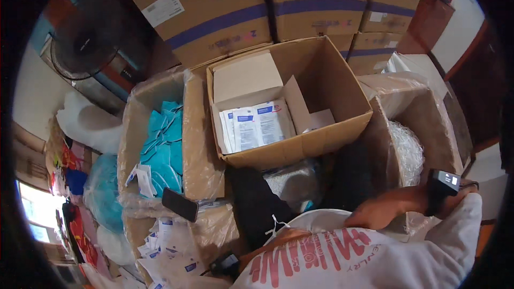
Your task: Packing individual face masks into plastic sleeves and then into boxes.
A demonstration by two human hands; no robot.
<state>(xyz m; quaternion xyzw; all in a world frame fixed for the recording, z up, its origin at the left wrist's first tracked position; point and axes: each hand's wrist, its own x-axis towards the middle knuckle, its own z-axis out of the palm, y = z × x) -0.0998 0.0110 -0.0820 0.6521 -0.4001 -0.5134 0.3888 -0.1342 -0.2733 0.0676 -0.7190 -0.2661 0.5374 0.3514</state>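
My right hand (377, 213) lies low in the middle, with a black device (443, 181) strapped to its wrist. Its fingers curl at the rim of a white rounded thing (321, 217) in front of my chest. Only a strip of my left hand (286, 234) shows above my white shirt, next to thin white strings (274, 223); whether it holds anything is hidden. Another black device (227, 262) sits on that wrist. Beyond both hands stands an open cardboard box (300, 150) holding several flat white packets (251, 126).
A plastic-lined box of teal masks (163, 147) stands on the left, a black phone (180, 204) on its edge and loose white packets (166, 241) below. On the right is a box with crinkled clear plastic (407, 150). Taped cartons (214, 16) stack behind. A fan (80, 48) stands far left.
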